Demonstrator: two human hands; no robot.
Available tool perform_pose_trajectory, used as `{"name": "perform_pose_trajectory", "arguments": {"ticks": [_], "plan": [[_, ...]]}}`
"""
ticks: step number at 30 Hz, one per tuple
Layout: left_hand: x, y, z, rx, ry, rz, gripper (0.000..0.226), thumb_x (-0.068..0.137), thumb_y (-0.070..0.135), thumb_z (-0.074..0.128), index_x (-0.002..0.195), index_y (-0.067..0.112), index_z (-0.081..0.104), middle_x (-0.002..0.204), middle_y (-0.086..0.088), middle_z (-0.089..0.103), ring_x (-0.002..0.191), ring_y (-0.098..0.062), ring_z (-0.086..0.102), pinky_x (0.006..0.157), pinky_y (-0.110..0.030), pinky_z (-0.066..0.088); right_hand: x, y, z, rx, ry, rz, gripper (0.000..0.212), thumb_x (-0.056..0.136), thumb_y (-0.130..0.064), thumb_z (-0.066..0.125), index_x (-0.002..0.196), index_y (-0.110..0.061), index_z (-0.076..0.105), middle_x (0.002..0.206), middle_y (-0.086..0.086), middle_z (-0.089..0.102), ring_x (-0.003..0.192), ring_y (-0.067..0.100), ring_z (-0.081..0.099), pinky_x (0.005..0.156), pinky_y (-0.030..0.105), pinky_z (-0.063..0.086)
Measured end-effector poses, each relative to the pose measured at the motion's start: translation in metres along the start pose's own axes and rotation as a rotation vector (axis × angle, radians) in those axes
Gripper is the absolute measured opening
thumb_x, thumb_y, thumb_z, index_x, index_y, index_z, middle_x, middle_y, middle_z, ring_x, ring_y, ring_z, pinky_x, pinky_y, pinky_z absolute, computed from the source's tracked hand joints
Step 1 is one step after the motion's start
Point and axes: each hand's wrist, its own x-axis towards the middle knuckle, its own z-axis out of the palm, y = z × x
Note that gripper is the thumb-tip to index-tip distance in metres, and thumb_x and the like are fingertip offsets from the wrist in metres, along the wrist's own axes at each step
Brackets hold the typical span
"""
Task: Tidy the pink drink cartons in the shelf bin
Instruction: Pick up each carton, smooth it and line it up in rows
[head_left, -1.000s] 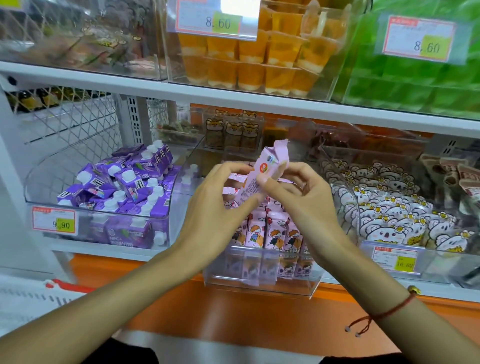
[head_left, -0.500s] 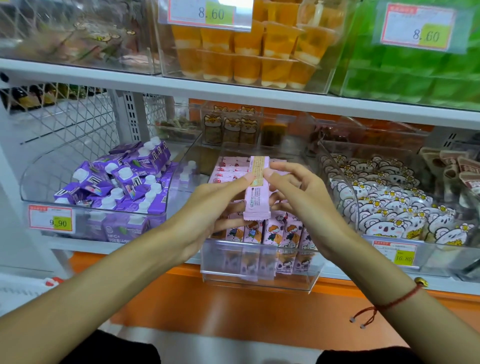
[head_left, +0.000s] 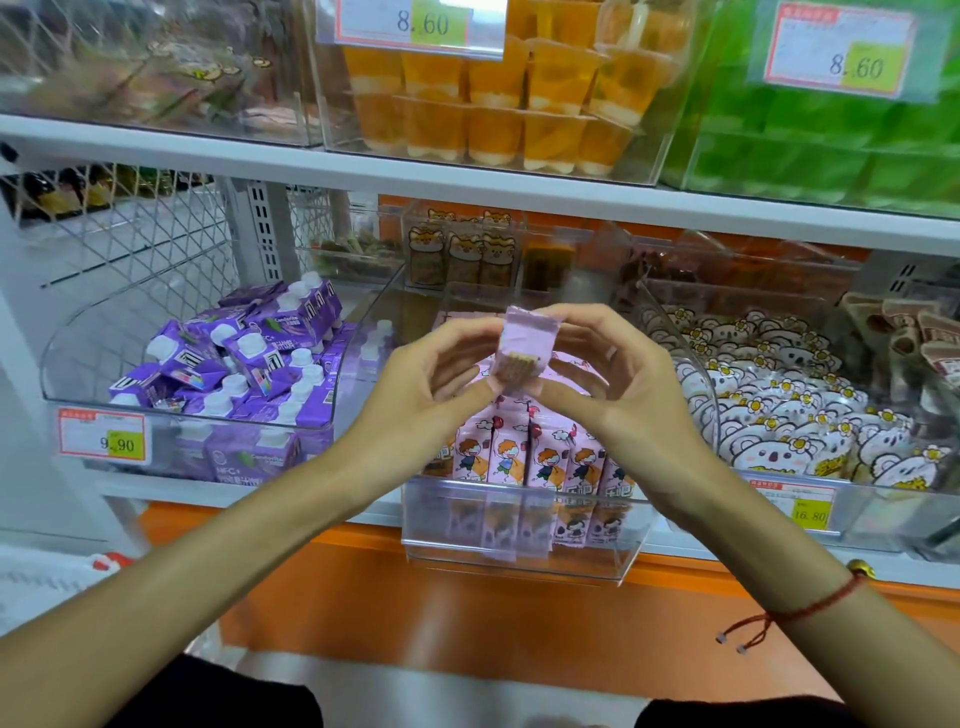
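held carton: one pink carton (head_left: 525, 347) is held end-on to the camera, a brown patch shown on the near face, top flap creased.
left hand (head_left: 436, 384): fingers curled, carton's left edge pinched between thumb and fingertips.
right hand (head_left: 618, 384): carton's right edge pinched the same way; a red string bracelet (head_left: 795, 613) is worn on the wrist.
position: carton is held between both hands, above the clear bin (head_left: 519, 540).
bin: transparent rigid plastic, front lip overhanging the shelf.
row in bin: pink cartons (head_left: 540, 457) are stood upright side by side, cartoon print on front.
left bin: purple cartons (head_left: 244, 364) with white caps are piled loosely.
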Motion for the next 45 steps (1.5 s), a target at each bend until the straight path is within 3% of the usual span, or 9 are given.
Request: {"name": "perform_pose_trajectory", "arguments": {"ticks": [5, 10, 13, 19, 25, 30, 38, 41, 45], "plan": [[0.000, -0.001, 0.000, 0.066, -0.002, -0.022, 0.037, 0.089, -0.001, 0.060, 0.116, 0.024, 0.057, 0.121, 0.008, 0.064, 0.115, -0.002, 0.059, 0.097, -0.017, 0.046, -0.001, 0.001, -0.001, -0.032, 0.008, 0.022, 0.043, 0.079, -0.001, 0.073, 0.113, -0.025, 0.061, 0.109, -0.007, 0.068, 0.106, 0.005, 0.062, 0.093, 0.020, 0.047], [-0.002, 0.004, 0.000, 0.341, 0.130, 0.106, 0.033, 0.086, 0.017, 0.069, 0.118, 0.025, 0.062, 0.112, 0.010, 0.065, 0.108, -0.006, 0.059, 0.093, -0.025, 0.049, -0.002, -0.002, 0.000, -0.050, 0.077, 0.057, 0.044, 0.075, -0.037, 0.071, 0.117, -0.033, 0.058, 0.108, -0.013, 0.067, 0.105, 0.001, 0.062, 0.084, 0.020, 0.052], [-0.004, 0.008, 0.000, 0.469, 0.169, 0.151, 0.035, 0.084, 0.024, 0.072, 0.117, 0.028, 0.065, 0.108, 0.010, 0.062, 0.105, -0.014, 0.056, 0.091, -0.038, 0.047, 0.000, -0.001, -0.002, 0.025, 0.122, 0.103, 0.034, 0.080, -0.032, 0.070, 0.112, -0.027, 0.061, 0.101, -0.006, 0.070, 0.090, 0.006, 0.069, 0.074, 0.017, 0.053], [0.001, 0.014, -0.007, 0.342, 0.138, 0.010, 0.045, 0.076, 0.048, 0.062, 0.119, 0.034, 0.063, 0.116, 0.017, 0.065, 0.109, 0.004, 0.058, 0.099, -0.027, 0.047, 0.002, 0.006, -0.009, 0.257, 0.091, 0.215, 0.047, 0.079, -0.018, 0.067, 0.123, -0.012, 0.053, 0.109, 0.000, 0.071, 0.099, 0.014, 0.068, 0.085, 0.025, 0.054], [0.001, 0.009, -0.010, 0.325, 0.042, 0.015, 0.015, 0.087, 0.031, 0.062, 0.098, 0.040, 0.066, 0.100, 0.026, 0.069, 0.097, 0.003, 0.064, 0.087, -0.018, 0.051, 0.001, 0.007, -0.008, 0.225, 0.055, 0.240, 0.045, 0.078, -0.026, 0.068, 0.121, -0.018, 0.057, 0.115, -0.004, 0.068, 0.105, 0.010, 0.066, 0.087, 0.026, 0.054], [-0.002, 0.003, -0.003, 0.366, 0.075, 0.022, 0.020, 0.088, 0.032, 0.063, 0.108, 0.031, 0.066, 0.107, 0.020, 0.067, 0.102, 0.000, 0.062, 0.089, -0.032, 0.053, 0.000, 0.007, -0.001, 0.150, 0.079, 0.242, 0.047, 0.081, -0.025, 0.067, 0.125, -0.017, 0.054, 0.106, -0.009, 0.071, 0.099, 0.004, 0.067, 0.079, 0.017, 0.053], [0.002, 0.003, 0.001, 0.254, -0.013, -0.009, 0.037, 0.092, 0.016, 0.061, 0.127, 0.027, 0.054, 0.124, 0.014, 0.059, 0.105, 0.003, 0.060, 0.083, -0.010, 0.048, 0.001, 0.003, 0.002, 0.063, 0.085, 0.152, 0.036, 0.083, -0.024, 0.066, 0.117, -0.020, 0.055, 0.099, -0.012, 0.070, 0.103, 0.003, 0.063, 0.088, 0.017, 0.050], [0.002, 0.006, 0.002, 0.209, 0.059, 0.042, 0.037, 0.093, 0.013, 0.059, 0.125, 0.027, 0.049, 0.114, 0.014, 0.060, 0.100, 0.005, 0.061, 0.078, -0.011, 0.049, 0.006, 0.004, 0.001, -0.009, 0.091, 0.150, 0.030, 0.089, -0.033, 0.059, 0.119, -0.029, 0.057, 0.118, -0.014, 0.063, 0.110, -0.006, 0.056, 0.085, 0.009, 0.046], [0.010, 0.011, -0.010, 0.049, 0.271, 0.034, 0.040, 0.092, 0.011, 0.058, 0.127, 0.023, 0.042, 0.111, 0.018, 0.059, 0.100, -0.002, 0.064, 0.086, -0.024, 0.055, 0.013, 0.023, -0.005, -0.341, 0.057, 0.207, 0.025, 0.098, -0.021, 0.049, 0.122, -0.024, 0.056, 0.122, -0.011, 0.058, 0.113, 0.001, 0.051, 0.093, 0.019, 0.043]]}}
